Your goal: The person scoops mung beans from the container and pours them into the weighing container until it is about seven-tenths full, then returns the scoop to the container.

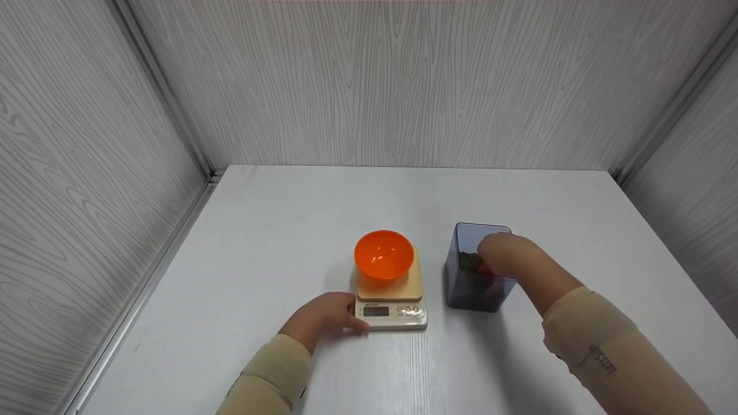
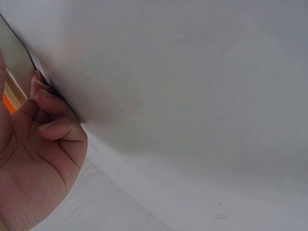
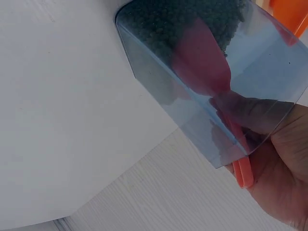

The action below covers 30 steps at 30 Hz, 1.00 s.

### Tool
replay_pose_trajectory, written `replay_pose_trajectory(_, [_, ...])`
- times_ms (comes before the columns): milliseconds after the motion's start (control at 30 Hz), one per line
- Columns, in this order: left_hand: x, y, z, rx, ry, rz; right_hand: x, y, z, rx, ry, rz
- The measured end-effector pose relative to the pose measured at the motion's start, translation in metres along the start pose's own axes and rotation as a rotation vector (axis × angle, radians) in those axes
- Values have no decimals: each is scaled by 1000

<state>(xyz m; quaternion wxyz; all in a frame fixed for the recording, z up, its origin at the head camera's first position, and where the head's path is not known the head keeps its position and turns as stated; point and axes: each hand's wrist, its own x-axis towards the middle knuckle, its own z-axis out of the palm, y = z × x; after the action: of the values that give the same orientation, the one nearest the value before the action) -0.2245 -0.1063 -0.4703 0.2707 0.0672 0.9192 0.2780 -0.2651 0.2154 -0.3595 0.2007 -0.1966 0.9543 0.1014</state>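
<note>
On the white tabletop stands a kitchen scale (image 1: 409,321) with a small display. An orange bowl (image 1: 383,256) sits on its weighing plate. My left hand (image 1: 327,315) holds the scale by its front left corner, thumb at the front edge; the left wrist view shows its fingers curled at the scale's side. To the right of the scale is a tall see-through container (image 1: 458,285) partly filled with small dark green grains (image 3: 159,24), perhaps beans. My right hand (image 1: 510,256) reaches into it and grips a red scoop (image 3: 202,62) by the handle. The scoop's blade lies against the grains.
Grey wood-grain panels (image 1: 380,86) rise behind the table (image 1: 288,213) and on both sides. The container stands a short gap away from the scale.
</note>
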Motion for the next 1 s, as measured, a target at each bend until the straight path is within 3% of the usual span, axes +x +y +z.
replay_pose_trajectory(433, [-1,0,0,-19,7,-29,11,6,8,94,112,-105])
replay_pose_trajectory(667, [0,-1,1,55,19,26,15,9,15,75,247,-190])
replay_pose_trajectory(767, [0,-1,0,51,17,18,16,10,17,76,285,-206])
replay_pose_trajectory(1000, [-1,0,0,16,7,-4,15,13,19,75,292,-225])
